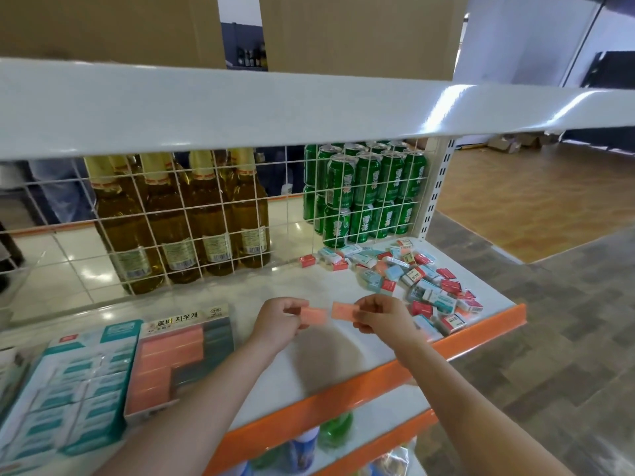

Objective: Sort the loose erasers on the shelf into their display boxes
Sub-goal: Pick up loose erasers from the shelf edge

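Hands hover side by side above the middle of the white shelf. The left hand pinches one pink eraser between thumb and fingers, and the right hand pinches a second pink eraser the same way. The two erasers are held flat, end to end, with a small gap between them, clear of the shelf surface.

To the right, a loose pile of erasers in red, white, teal and pink wrappers spreads across the shelf from the wire grid toward the orange front edge.

To the left, two display boxes sit side by side. The pink box is partly filled: pink erasers fill its left side and top rows, while the lower right part looks dark. The teal box beside it holds rows of teal-and-white erasers.

Behind the grid stand amber bottles on the left and stacked green cans on the right. Cardboard boxes sit on the upper shelf.
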